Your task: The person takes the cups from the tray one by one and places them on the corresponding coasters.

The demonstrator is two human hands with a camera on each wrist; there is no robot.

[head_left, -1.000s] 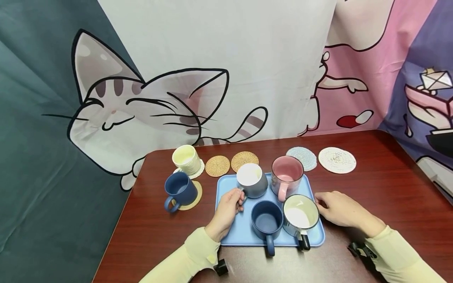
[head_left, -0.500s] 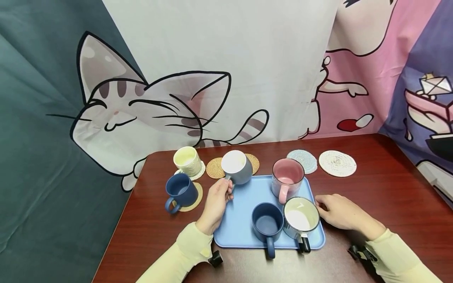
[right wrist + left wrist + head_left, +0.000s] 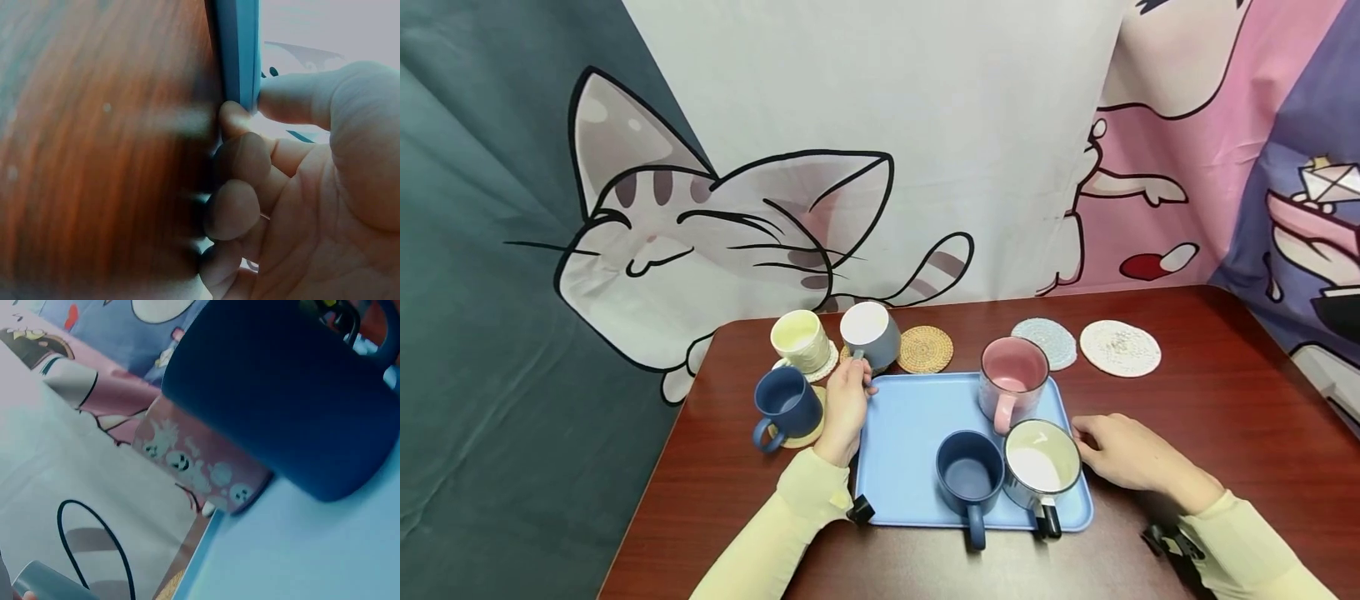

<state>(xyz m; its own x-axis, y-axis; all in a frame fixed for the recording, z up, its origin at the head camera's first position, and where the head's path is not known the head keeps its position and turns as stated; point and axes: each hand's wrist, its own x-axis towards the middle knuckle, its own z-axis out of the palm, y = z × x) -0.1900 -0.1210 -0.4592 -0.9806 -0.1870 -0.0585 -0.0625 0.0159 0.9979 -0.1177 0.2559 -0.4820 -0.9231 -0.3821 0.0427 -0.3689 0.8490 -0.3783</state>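
My left hand (image 3: 846, 406) grips the handle of a grey mug (image 3: 883, 346) with a white inside. This mug overlaps the left woven coaster (image 3: 844, 353) behind the tray, hiding most of it. At the lower left of the left wrist view, part of the grey mug (image 3: 50, 584) shows beside a fingertip. My right hand (image 3: 1131, 450) pinches the right rim of the blue tray (image 3: 898, 450), thumb on one side and fingers on the other in the right wrist view. On the tray stand a pink mug (image 3: 1013, 379), a dark blue mug (image 3: 970, 471) and a cream-lined enamel mug (image 3: 1041, 462) with a black handle.
Left of the tray, a pale yellow mug (image 3: 801, 343) and another dark blue mug (image 3: 786, 404) sit on coasters. A second woven coaster (image 3: 925, 349), a light blue one (image 3: 1047, 342) and a white one (image 3: 1120, 348) lie along the back, before a cartoon cloth (image 3: 985, 150).
My left hand has lifted the grey mug off the tray's back left corner and carried it left and back to the left woven coaster. The right hand stays at the tray's rim.
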